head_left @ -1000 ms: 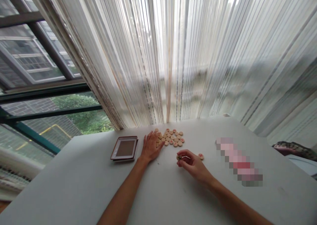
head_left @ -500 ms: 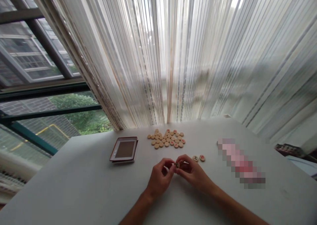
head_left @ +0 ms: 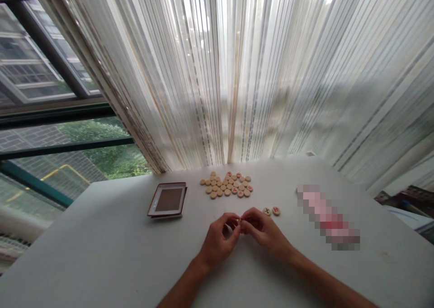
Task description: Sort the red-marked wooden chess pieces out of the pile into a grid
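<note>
Wooden, mostly hidden; pinched between left hand point(head_left: 219, 239) and right hand point(head_left: 268, 234), nearer than the disc cluster point(head_left: 224, 187). Best to grip the held disc point(head_left: 240, 221) lightly, away from the marked discs point(head_left: 276, 211) nearer and rightward of that cluster.

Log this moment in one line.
left hand, right hand: pinching small disc; black-marked disc, red-marked disc: lying near right hand

Bears clustered discs point(head_left: 224, 187) near the far edge of the white tabletop point(head_left: 111, 240), a tray point(head_left: 169, 200) toward the far left corner. Holds two marked discs point(head_left: 276, 210) farther in, a pixelated item point(head_left: 327, 215) rightward.
</note>
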`<state>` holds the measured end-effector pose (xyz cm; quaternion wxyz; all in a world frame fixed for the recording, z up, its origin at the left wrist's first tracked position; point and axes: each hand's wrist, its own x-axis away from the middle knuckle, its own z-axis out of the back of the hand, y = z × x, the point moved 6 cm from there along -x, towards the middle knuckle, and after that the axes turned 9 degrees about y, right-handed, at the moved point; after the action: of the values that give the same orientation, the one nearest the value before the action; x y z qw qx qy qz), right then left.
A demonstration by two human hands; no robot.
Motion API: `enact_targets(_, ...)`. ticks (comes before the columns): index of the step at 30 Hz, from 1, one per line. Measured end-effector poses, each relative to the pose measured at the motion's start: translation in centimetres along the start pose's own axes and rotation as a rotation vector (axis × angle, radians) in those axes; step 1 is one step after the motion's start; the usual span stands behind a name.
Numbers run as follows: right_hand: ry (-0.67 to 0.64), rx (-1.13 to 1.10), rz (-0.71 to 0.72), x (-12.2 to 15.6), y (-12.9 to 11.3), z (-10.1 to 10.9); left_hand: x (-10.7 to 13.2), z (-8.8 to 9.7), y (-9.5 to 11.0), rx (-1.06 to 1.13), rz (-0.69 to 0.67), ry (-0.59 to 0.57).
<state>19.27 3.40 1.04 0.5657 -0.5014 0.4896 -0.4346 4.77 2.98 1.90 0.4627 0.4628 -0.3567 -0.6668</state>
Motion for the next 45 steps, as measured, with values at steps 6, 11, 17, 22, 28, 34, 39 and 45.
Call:
enact_targets(6, -0.027, 0.033, 0.013, -0.1, 0.1, 0.0, -0.2, -0.1, -0.4, -0.001, 0.031, -0.007)
enact_targets(11, -0.045, 0.057, 0.043, -0.1, 1.0, -0.2, -0.4, 0.1, -0.4, -0.006, 0.028, 0.032)
enact_targets(17, -0.027, 0.027, 0.008, -0.5, 1.3, 0.2, -0.2, 0.1, -0.3, -0.011, 0.008, 0.031)
enact_targets(22, -0.040, -0.037, -0.024, -0.7, 1.1, 0.3, -0.2, 0.0, -0.4, 0.001, 0.006, 0.013)
enact_targets(28, -0.064, -0.050, -0.028, -0.7, 1.2, 0.0, -0.3, 0.0, -0.4, 0.018, 0.009, 0.031)
enact_targets(34, -0.103, -0.014, -0.072, -0.5, 0.9, 0.2, -0.2, 0.0, -0.3, -0.035, -0.012, 0.027)
enact_targets(39, -0.017, 0.012, -0.004, -1.4, -1.6, 4.1, -0.2, 0.2, -0.6, -0.098, -0.021, 0.042)
enact_targets(45, 0.103, 0.031, -0.034, -2.7, -2.4, 9.3, -0.2, 0.1, -0.8, -0.105, -0.010, 0.035)
